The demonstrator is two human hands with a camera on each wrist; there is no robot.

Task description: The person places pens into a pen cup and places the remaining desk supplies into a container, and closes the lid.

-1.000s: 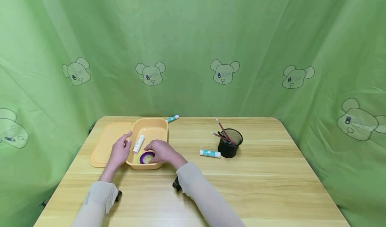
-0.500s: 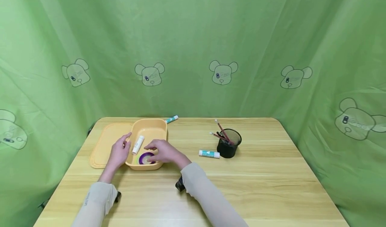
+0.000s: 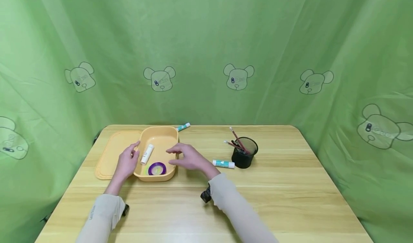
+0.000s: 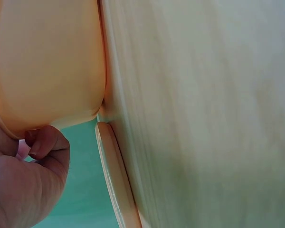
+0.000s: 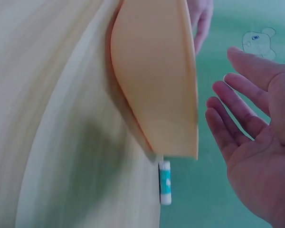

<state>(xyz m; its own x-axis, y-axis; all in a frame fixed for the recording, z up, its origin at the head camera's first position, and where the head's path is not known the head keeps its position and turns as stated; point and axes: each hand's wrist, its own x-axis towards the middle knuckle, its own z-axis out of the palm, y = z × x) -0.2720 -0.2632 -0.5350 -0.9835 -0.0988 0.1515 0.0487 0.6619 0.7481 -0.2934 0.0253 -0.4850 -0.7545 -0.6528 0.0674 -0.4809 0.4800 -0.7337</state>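
Two hands flank the yellow box on the table: left hand fingers grasping its left rim, right hand hovering released above its right rim.

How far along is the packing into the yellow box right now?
Done: a glue stick and the purple tape roll lie in the yellow box. In hand: left hand steadies the box rim; right hand hovers open, holding nothing. Left: two glue sticks on the table, lid off.
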